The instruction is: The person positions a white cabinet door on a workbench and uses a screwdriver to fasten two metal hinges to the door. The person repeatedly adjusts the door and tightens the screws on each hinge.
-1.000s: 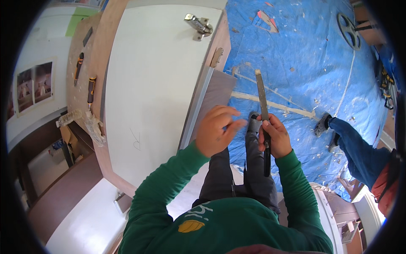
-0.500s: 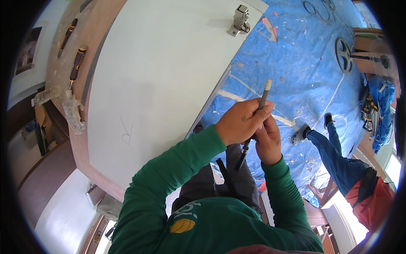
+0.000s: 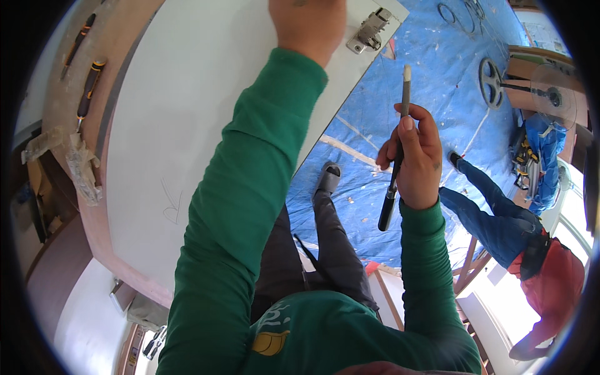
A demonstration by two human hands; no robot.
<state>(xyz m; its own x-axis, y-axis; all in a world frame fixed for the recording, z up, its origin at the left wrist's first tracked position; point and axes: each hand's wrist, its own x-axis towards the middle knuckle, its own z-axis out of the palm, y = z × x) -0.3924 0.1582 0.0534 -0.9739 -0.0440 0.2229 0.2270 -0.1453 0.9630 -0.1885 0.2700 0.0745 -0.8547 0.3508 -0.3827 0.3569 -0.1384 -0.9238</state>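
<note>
My left hand [image 3: 307,28] reaches over the white door panel [image 3: 156,106] to the top edge of the picture, its fingers out of frame. Just right of it a metal hinge [image 3: 369,34] is mounted near the panel's edge. My right hand [image 3: 420,156] grips a long, narrow file-like tool [image 3: 405,84] upright in the picture, pale at the tip and with a black handle, beside the panel's right edge. Pencil marks are drawn on the panel's lower part.
Two black-and-orange screwdrivers [image 3: 91,87] and crumpled tape [image 3: 83,169] lie on the wooden board at left. A blue tarp [image 3: 456,112] covers the floor. A person in red [image 3: 550,281] and jeans is at right, near a standing fan [image 3: 490,84] and bundled tools.
My left hand has left the tool and moved up over the panel. My right hand has kept hold of the tool and risen in view. The other person has shifted slightly.
</note>
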